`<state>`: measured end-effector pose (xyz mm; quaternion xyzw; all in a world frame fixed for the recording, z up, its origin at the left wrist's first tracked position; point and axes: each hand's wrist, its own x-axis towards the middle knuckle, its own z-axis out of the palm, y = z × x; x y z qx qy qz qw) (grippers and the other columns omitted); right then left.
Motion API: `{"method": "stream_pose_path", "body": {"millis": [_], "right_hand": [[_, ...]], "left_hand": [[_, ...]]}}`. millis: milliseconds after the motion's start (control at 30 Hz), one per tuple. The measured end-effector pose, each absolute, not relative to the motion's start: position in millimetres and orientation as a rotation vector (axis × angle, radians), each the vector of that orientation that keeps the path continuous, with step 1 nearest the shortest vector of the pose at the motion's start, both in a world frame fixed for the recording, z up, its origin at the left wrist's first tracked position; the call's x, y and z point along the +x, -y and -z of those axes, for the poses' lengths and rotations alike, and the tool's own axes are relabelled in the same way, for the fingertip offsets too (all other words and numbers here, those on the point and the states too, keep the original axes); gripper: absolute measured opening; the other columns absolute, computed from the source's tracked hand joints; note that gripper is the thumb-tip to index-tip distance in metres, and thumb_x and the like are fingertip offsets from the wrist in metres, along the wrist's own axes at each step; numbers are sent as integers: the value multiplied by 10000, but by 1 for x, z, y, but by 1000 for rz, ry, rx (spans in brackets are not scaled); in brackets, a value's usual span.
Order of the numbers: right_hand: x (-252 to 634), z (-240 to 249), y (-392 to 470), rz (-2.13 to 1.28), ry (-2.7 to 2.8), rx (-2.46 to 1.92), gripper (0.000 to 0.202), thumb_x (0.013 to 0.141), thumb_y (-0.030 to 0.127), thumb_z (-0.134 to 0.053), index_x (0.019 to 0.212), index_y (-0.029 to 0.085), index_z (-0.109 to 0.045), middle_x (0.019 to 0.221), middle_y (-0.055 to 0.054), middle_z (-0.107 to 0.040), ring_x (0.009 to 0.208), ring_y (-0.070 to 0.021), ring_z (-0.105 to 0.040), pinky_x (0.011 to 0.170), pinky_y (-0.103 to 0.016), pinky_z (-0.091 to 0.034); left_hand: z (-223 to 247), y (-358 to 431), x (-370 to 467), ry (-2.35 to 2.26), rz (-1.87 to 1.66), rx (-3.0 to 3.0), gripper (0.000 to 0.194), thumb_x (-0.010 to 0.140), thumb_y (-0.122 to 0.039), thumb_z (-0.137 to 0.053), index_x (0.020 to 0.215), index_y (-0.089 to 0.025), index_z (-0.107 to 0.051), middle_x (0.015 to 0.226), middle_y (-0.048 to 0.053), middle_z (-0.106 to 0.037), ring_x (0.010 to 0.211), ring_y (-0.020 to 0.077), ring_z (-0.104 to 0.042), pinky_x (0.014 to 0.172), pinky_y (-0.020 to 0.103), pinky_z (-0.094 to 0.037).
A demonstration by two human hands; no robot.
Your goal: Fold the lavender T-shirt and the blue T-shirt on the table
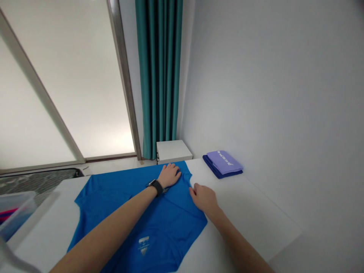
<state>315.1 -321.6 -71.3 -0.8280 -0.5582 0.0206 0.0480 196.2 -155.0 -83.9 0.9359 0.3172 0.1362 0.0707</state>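
Observation:
A blue shirt [153, 220] is spread out on the white table [239, 212], its collar with a pale label toward the near edge. My left hand [168, 175], below a black wristwatch, lies flat on the shirt near its far right part, fingers spread. At the shirt's right edge, my right hand [204, 197] is closed in a pinch on the blue fabric. Folded purple and dark blue cloths [224, 163] rest in a stack at the back right of the table.
A clear plastic bin [28, 203] with pink and blue items stands at the left. Behind the table are a white cabinet [174, 149], a green curtain [160, 79] and frosted sliding doors. A wall borders the right side.

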Motion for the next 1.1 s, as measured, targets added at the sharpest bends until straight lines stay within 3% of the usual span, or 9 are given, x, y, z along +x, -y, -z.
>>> {"method": "stream_pose_path", "body": {"millis": [167,433,600,733,867,1100], "right_hand": [[317,77,323,-5,1738,-2534,217,971,258,-411,927,197,-614,886,-85,-719,805,-202,-681,674,-284,-389],[311,82,338,100,1719,-2327,111,941,286,-486,921,206,-559,899,-62,-679,862,-207,-624,738,-307,-377],[312,95,362,204,1739,-2150,6,890,218,-542,893,213,-544,927,-44,-627,920,-219,-546,823,-338,-354],[315,97,373,224,1712,-2186,133,895,225,-546,767,216,-513,834,-28,-597,853,-213,-525,804,-345,-336],[314,98,375,222,1741,-2205,158,907,209,-526,750,213,-510,810,-23,-608,832,-208,-528,783,-344,-322],[313,104,377,240,1715,-2250,175,912,165,-491,744,212,-509,803,-33,-635,808,-213,-539,766,-354,-330]], "left_hand": [[87,154,210,-927,-384,2787,321,934,-436,-434,1095,-238,-628,1128,94,-587,1100,287,-507,913,443,-390],[88,157,222,-874,-377,2776,191,917,-336,-470,965,-217,-612,1080,83,-581,1052,270,-505,886,424,-395],[85,159,223,-813,-399,2798,249,942,-390,-438,962,-217,-616,1067,81,-579,1061,269,-492,917,428,-363],[84,159,232,-751,-401,2813,283,926,-453,-465,942,-221,-627,1071,74,-577,1089,273,-475,943,423,-337],[85,160,242,-735,-391,2815,213,901,-395,-511,899,-214,-623,1041,79,-586,1077,278,-480,917,417,-346],[94,162,242,-771,-434,2772,231,969,-357,-415,928,-200,-580,1036,74,-634,1029,249,-512,878,387,-359]]}}
